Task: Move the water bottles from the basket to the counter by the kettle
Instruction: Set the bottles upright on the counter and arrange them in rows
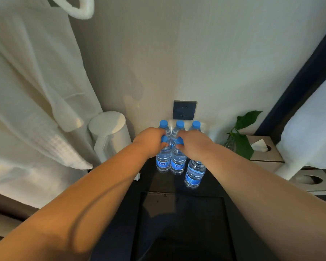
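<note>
Several clear water bottles with blue caps stand upright on the dark counter (159,182) next to the white kettle (109,134). Three bottles (179,124) line the wall at the back. In front of them, my left hand (149,141) grips the neck of one bottle (163,161), and my right hand (193,145) grips the neck of another bottle (177,162). A further bottle (194,174) stands at the front right, partly under my right wrist. No basket is in view.
A dark wall socket (184,110) sits above the bottles. A white robe (32,91) hangs at the left. A green plant (241,136) and a tissue box (265,149) stand at the right. A dark recessed panel (183,213) lies in the counter's front.
</note>
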Motion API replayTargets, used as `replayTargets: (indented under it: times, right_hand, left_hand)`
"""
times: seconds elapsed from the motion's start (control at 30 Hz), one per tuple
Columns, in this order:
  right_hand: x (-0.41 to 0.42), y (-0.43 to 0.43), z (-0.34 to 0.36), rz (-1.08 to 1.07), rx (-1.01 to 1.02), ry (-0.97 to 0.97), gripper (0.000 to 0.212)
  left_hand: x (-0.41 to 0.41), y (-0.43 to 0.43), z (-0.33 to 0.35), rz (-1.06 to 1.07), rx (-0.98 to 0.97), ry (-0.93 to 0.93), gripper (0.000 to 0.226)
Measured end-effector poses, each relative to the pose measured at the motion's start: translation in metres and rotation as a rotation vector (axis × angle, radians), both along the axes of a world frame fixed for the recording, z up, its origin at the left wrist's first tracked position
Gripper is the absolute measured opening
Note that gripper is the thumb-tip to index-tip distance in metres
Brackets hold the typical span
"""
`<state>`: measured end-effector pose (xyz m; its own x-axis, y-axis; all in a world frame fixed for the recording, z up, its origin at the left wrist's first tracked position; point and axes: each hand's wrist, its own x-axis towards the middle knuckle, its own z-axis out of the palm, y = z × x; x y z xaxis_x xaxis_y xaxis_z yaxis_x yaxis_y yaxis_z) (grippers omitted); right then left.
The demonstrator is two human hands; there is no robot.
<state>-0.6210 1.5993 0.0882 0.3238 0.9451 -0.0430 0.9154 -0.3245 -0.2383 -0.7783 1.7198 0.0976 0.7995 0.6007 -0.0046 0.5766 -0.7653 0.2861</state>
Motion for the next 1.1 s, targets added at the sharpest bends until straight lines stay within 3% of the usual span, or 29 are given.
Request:
replayTargets:
  times: [0.2, 0.43, 0.63, 0.87, 1.1]
  right_hand:
    - [0.0026, 0.0025, 0.0031, 0.005, -0.037, -0.015, 0.029]
    - [-0.0029, 0.0034, 0.0008, -0.047, -0.07, -0.113, 0.047]
    - [-0.001, 0.0022, -0.0007, -0.031, -0.075, -0.069, 0.036]
    - [-0.0066, 0.0033, -0.0001, -0.087, -0.045, -0.101, 0.05]
    - [-0.0032, 0.0062, 0.0018, -0.089, -0.075, -0.077, 0.033]
  left_hand:
    - [0.0002, 0.0008, 0.0007, 0.009, -0.007, 0.002, 0.022]
    - [0.0014, -0.0015, 0.0034, 0.015, 0.008, 0.026, 0.033]
    - [0.0021, -0.0042, 0.0064, 0.02, 0.016, 0.051, 0.029]
    - [0.0028, -0.0065, 0.0084, 0.027, 0.04, 0.08, 0.028]
    - [0.0047, -0.0049, 0.0085, 0.03, 0.021, 0.083, 0.027]
